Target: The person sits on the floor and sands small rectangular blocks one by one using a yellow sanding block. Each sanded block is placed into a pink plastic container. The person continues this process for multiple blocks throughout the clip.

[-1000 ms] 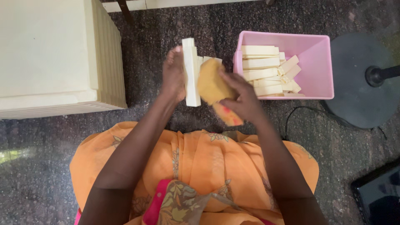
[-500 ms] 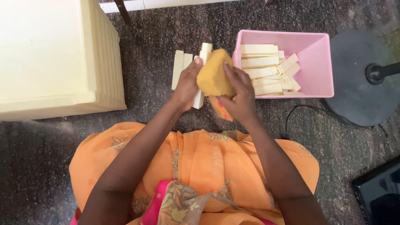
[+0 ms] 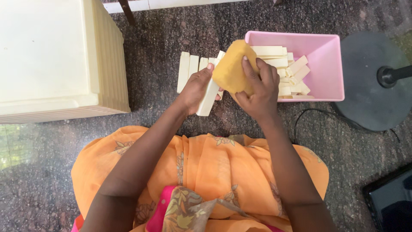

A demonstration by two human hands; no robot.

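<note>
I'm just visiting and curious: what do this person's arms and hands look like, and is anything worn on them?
Both forearms are bare, with no sleeves, gloves, bangles or rings visible on the left hand or right hand. Short, unpainted nails show.

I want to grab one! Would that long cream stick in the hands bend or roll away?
Probably neither. The cream stick stays straight though the left hand grips only one part, so it looks stiff. Its flat sides likely stop rolling. The yellow cloth under the right hand looks floppy.
</note>
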